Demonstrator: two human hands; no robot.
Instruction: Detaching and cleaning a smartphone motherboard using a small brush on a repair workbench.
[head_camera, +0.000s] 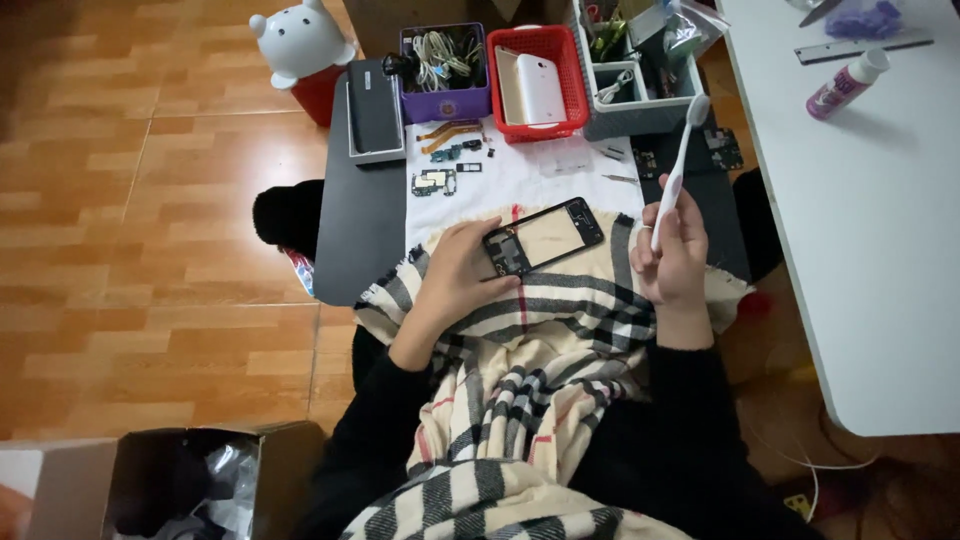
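The left hand (455, 272), just left of the frame's centre, grasps one black phone frame (543, 236) by its lower left end; the frame lies tilted over a cream, black and red checked scarf (520, 350) that covers the person's lap. The right hand (672, 255), right of centre, is closed around the handle of one white toothbrush (677, 165), which stands up with its bristled head towards the upper right, clear of the phone frame.

Beyond the hands, a small dark bench (355, 240) carries a white cloth (520, 175) with several small circuit boards and flex strips scattered on it; their exact count is hard to tell. Along the far edge of the bench, in the upper middle of the frame, stand three baskets in a row: one purple basket (445, 100) full of coiled cables, one red basket (560, 110) holding a white phone back and a tan one beside it, and one grey basket (640, 115) with assorted tools and cables. To the left of the purple one sits one long grey box (375, 105) with a dark flat item inside.

In the upper left stands one white rounded figure (298, 42) on a red base. On the right, a white bench (880, 220) bears one small white bottle (846, 84) with a pink label, lying tilted, one flat metal ruler above it, and a purple heap at the top edge. One open cardboard box (180, 480) with crumpled plastic inside occupies the lower left on the wooden floor (150, 220).
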